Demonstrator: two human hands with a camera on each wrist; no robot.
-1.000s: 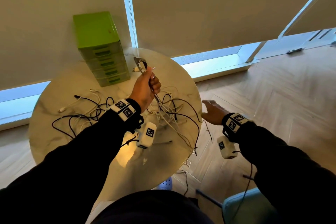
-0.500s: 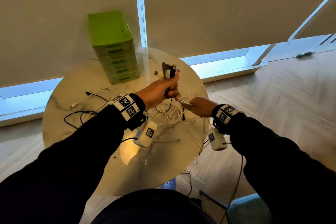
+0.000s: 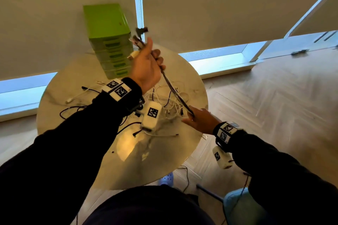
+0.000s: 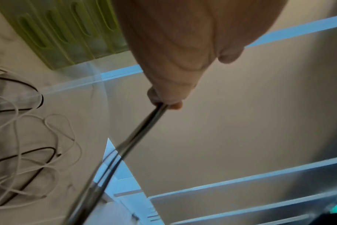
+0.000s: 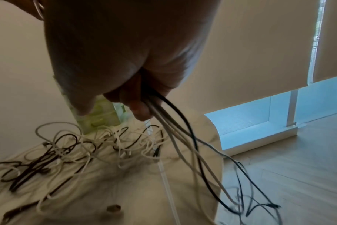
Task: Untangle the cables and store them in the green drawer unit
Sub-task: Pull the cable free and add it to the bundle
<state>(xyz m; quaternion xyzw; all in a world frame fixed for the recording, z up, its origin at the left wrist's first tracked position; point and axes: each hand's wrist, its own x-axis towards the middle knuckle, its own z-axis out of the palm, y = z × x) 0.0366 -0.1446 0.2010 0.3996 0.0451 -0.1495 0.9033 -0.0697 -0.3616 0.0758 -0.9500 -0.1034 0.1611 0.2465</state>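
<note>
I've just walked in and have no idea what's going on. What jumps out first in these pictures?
A bundle of cables is stretched tight between two hands: the left hand holds its plug ends up high, and the right hand grips it lower, at the table's right edge. Behind the left hand stands a bright green drawer unit at the back of the round table. More black and white cables lie in loose tangles on the tabletop.

The left hand (image 3: 146,67) is held up high, its fingers curled tight around a bunch of cables (image 3: 175,93). The right hand (image 3: 201,120) is lower down and grips the same bunch. Both arms reach forward.
</note>
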